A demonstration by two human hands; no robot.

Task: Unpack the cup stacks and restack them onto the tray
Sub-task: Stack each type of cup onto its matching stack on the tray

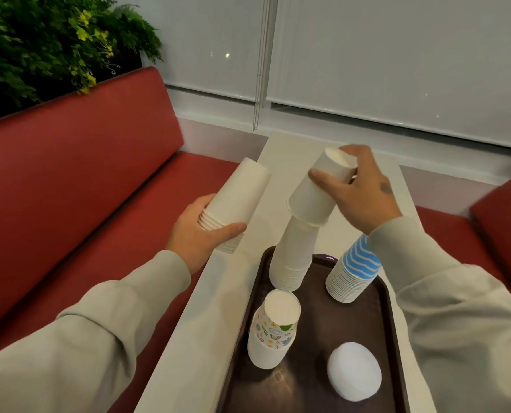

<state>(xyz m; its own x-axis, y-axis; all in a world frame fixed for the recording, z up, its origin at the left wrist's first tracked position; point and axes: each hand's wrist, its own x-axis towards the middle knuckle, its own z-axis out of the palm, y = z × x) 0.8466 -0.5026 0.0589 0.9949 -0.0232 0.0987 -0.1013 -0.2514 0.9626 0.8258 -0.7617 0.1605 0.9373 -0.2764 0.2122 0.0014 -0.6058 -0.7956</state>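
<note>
While the right hand (358, 195) pinches 1 white cup (316, 192) onto the 12 o'clock stack (293, 257) on the tray (315, 296), the left hand (200, 234) grips nested cups (239, 198) not yet placed.

**Matt paper, glossy tray**

Your dark brown plastic tray (316, 332) at 6 o'clock is glossy. The tall white paper cup stack (293, 263), tilted white paper cup (313, 192) at 12 o'clock, blue-and-white wavy paper cup stack (355, 269), flower-printed paper cup stack (273, 326) and short white paper cup stack (236, 201) at 10 o'clock look matt and smooth. The red bench cushion (84, 174) at 9 o'clock has a smooth, leather-like sheen.
</note>
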